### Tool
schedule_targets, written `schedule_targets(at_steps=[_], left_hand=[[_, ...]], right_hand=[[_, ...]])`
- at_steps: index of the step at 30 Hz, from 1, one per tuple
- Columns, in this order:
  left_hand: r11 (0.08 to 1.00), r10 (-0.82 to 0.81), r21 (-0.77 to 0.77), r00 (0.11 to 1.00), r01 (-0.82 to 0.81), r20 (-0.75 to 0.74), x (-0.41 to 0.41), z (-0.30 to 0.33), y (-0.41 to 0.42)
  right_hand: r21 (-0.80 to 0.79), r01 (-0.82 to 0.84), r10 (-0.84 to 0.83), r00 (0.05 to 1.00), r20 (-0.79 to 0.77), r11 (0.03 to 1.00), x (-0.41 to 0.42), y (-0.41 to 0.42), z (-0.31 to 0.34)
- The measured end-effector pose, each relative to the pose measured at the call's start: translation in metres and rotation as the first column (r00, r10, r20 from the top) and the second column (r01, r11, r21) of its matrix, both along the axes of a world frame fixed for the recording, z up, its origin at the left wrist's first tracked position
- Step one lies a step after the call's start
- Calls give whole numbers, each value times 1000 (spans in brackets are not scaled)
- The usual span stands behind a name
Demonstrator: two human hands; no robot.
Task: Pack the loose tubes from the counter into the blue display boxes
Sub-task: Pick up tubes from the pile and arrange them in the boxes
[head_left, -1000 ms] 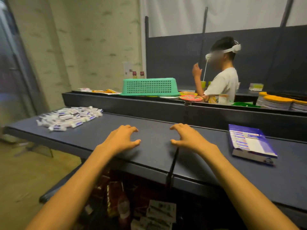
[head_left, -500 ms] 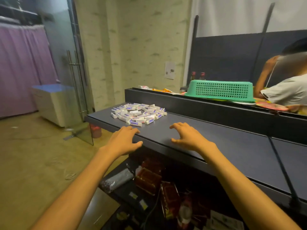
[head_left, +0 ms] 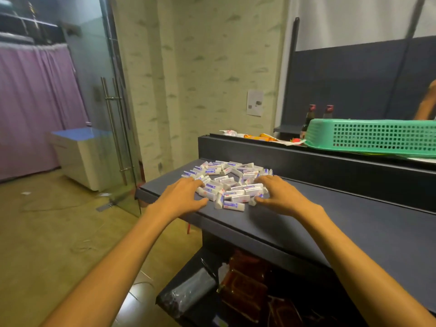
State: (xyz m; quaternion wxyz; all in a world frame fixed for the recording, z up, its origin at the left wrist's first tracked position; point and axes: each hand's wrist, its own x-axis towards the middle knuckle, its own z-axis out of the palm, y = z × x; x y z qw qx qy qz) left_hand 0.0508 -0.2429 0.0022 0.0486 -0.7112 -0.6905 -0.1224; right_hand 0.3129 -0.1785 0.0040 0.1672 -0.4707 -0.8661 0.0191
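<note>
At the centre of the frame we have both hands at the pile of loose tubes [head_left: 227, 185], which lies on the dark counter [head_left: 330, 223] near its left end, just below the raised back ledge [head_left: 306, 159]. The left hand [head_left: 181, 199] rests palm down at the pile's left edge, fingers spread and reaching onto the nearest tubes; the right hand [head_left: 280, 197] mirrors it at the right edge, fingers spread and lightly curved over the tubes there. Neither hand pinches or grips a tube yet. We judge the step in hand to be gathering the pile. To do it well, we keep both palms low against the counter, draw the hands toward each other so that the tubes bunch between them, and keep the pile away from the front edge, since the nearest tubes lie close to it and could roll off. We then take only as many tubes as the fingers can enclose. No blue display box appears in this view, so we must carry the tubes out of frame to pack them. Count: one pile of white tubes with blue-and-red print, several dozen by estimate, since they overlap and cannot be counted exactly; two hands; one green basket [head_left: 377, 135] at the upper right; two red-capped bottles [head_left: 311, 112] behind it.
</note>
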Motion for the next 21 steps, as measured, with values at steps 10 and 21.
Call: schedule_targets(at_steps=[10, 21], left_hand=[[995, -96, -6, 994, 96, 50, -51, 5, 106], [946, -314, -45, 944, 320, 104, -85, -9, 209]], right_hand=[[-31, 96, -98, 994, -51, 995, -50, 66, 7], [-4, 300, -300, 953, -43, 954, -88, 115, 6]])
